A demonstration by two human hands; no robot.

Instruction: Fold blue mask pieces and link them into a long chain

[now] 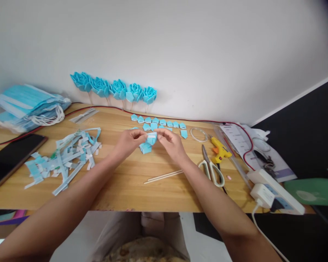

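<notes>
Holding over the table point(120, 189) a small blue piece point(152, 139) with a white band along its upper part, between both hands and in the middle of the work space. With the left hand point(129, 142), pinching the left edge between thumb and forefinger, with almost no gap, other fingers being curled in. With the right hand point(172, 143), bringing thumb and forefinger near together on the right edge, seemingly also in a pinch; from this view, impossible to say how firm. Just below, showing another blue piece point(145, 147), perhaps touching, perhaps apart

By appearance, probably very light, thin and soft, similar to the blue masks point(24, 96) at far left. Likely easy to bend and safe from breaking, but quick to lose a fold or to crease wrongly under strong pressing. Maybe a little smooth under the fingertips, so better to take by the two side edges, near the white band, lightly and without hard pulling

Beyond the hands, note rows of folded blue pieces point(162, 122), and behind these, near the wall point(180, 43), blue flowers point(118, 89) on thin stems. To the right, notice scissors point(207, 159) and a yellow glue gun point(220, 151); between the arms, thin sticks point(162, 177); to the left, a heap of cut scraps point(83, 145)
</notes>
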